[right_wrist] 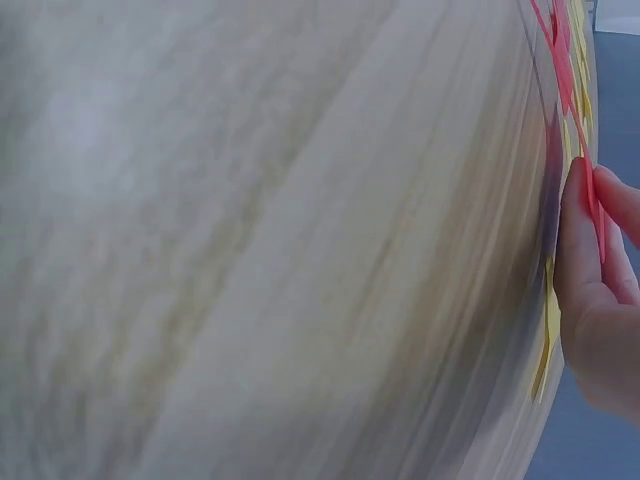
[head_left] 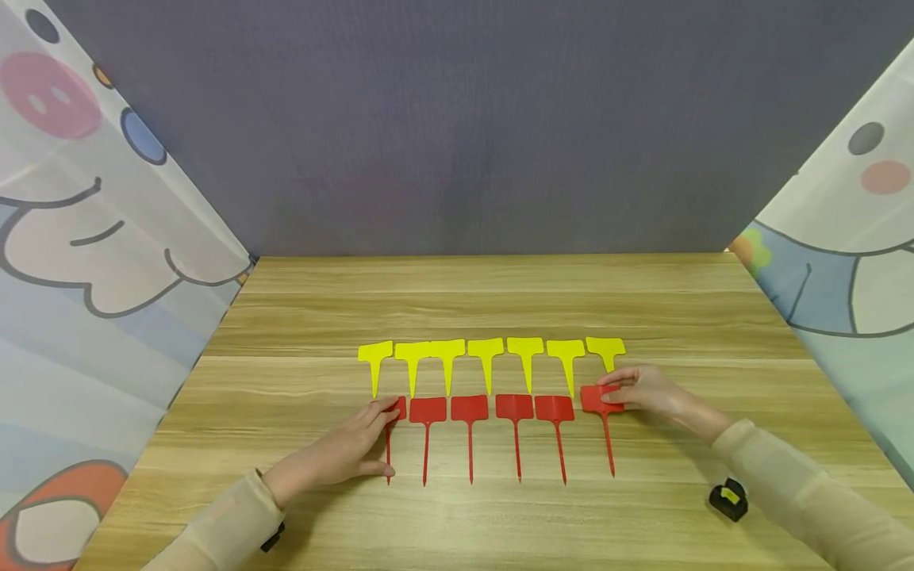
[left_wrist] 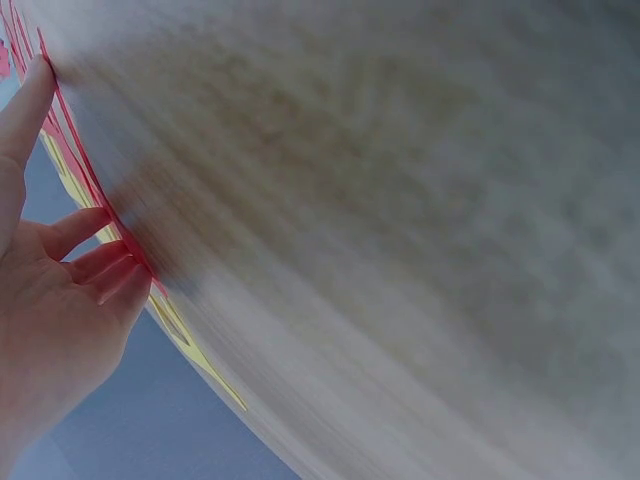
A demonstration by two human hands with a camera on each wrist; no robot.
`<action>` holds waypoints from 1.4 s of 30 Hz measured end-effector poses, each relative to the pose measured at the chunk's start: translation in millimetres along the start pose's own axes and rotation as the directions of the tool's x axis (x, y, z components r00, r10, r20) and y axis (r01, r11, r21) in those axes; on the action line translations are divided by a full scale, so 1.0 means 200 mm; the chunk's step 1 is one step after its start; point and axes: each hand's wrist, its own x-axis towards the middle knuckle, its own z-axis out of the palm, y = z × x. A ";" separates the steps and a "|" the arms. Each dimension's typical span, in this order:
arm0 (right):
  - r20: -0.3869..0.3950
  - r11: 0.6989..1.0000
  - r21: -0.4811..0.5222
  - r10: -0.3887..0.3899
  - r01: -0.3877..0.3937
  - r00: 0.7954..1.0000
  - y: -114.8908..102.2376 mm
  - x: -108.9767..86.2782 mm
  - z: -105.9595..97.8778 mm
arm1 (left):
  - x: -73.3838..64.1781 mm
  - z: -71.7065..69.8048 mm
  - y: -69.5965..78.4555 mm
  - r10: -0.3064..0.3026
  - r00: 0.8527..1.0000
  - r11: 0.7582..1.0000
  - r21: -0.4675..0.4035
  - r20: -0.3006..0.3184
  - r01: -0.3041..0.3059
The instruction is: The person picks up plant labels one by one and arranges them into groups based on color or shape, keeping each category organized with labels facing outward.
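Observation:
My left hand (head_left: 341, 450) rests on the leftmost red plant label (head_left: 402, 408), fingertips over its flat head and thumb near the stem's pointed tip. In the left wrist view this red label (left_wrist: 88, 170) lies along the table under the fairly straight fingers. At the other end of the row, my right hand (head_left: 648, 391) pinches a red plant label (head_left: 593, 399) by its head between thumb and fingers, stem pointing toward me. The right wrist view shows that label (right_wrist: 565, 85) tilted, with its shadow on the table. Several more red labels (head_left: 469, 408) lie between the hands, stems toward me.
Behind the red row, several yellow T-shaped plant labels (head_left: 485, 347) lie side by side; my right fingers overlap the rightmost one's stem. A small black object (head_left: 730, 500) with a yellow patch sits beside the right forearm. A grey panel (head_left: 457, 159) rises at the wooden table's (head_left: 500, 293) back edge.

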 end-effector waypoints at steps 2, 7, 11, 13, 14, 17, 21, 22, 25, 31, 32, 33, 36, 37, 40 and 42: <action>-0.006 1.000 -0.010 0.001 -0.001 1.000 0.00 0.00 0.01 | 0.00 0.00 0.00 -0.006 1.000 1.000 -0.002 0.005 0.006; -0.027 0.999 -0.039 0.002 -0.003 1.000 -0.01 0.00 0.02 | 0.00 0.00 0.00 -0.008 1.000 1.000 0.004 0.008 0.008; -0.049 0.995 -0.100 -0.005 0.000 0.999 -0.01 -0.01 0.03 | 0.00 0.00 0.00 -0.008 1.000 1.000 0.004 0.008 0.008; -0.061 0.990 -0.139 -0.013 0.004 0.998 -0.01 -0.01 0.04 | 0.00 -0.01 0.00 -0.010 1.000 1.000 0.001 0.009 0.010; -0.067 0.986 -0.166 -0.020 0.008 0.998 -0.01 -0.01 0.04 | 0.00 -0.01 0.00 -0.011 1.000 1.000 0.000 0.009 0.011; -0.083 0.969 -0.245 -0.058 0.037 0.995 -0.01 -0.01 0.05 | 0.00 0.00 0.00 -0.013 1.000 1.000 -0.002 0.008 0.013; -0.085 0.930 -0.353 -0.146 0.107 0.986 -0.02 -0.02 0.06 | 0.00 0.00 -0.01 -0.012 1.000 1.000 0.003 0.004 0.012; -0.082 0.918 -0.374 -0.171 0.129 0.982 -0.02 -0.02 0.06 | 0.00 0.00 -0.01 -0.012 1.000 1.000 0.003 0.005 0.012; -0.061 0.889 -0.411 -0.246 0.200 0.967 -0.02 -0.02 0.06 | 0.00 0.00 -0.01 -0.013 1.000 1.000 0.005 0.006 0.012; -0.031 0.831 -0.468 -0.356 0.301 0.934 -0.01 -0.02 0.07 | 0.00 0.00 0.00 -0.015 1.000 1.000 0.002 0.015 0.014; -0.031 0.815 -0.490 -0.370 0.309 0.928 -0.01 -0.02 0.07 | 0.00 -0.01 0.00 -0.016 1.000 1.000 0.001 0.017 0.016; -0.035 0.800 -0.511 -0.384 0.313 0.923 -0.01 -0.02 0.07 | 0.00 -0.01 0.00 -0.017 1.000 1.000 -0.001 0.019 0.017; -0.023 0.756 -0.563 -0.418 0.334 0.908 -0.02 -0.02 0.08 | 0.01 -0.01 0.00 -0.023 0.999 1.000 -0.007 0.027 0.023; -0.021 0.744 -0.577 -0.426 0.337 0.904 -0.02 -0.03 0.08 | 0.01 -0.01 0.00 -0.025 0.999 1.000 -0.009 0.029 0.026; -0.008 0.712 -0.610 -0.444 0.347 0.896 -0.03 -0.03 0.09 | 0.01 -0.02 0.01 -0.034 0.999 0.999 -0.011 0.035 0.034; -0.004 0.695 -0.627 -0.455 0.353 0.890 -0.03 -0.03 0.09 | 0.02 -0.02 0.01 -0.038 0.999 0.999 -0.016 0.035 0.039</action>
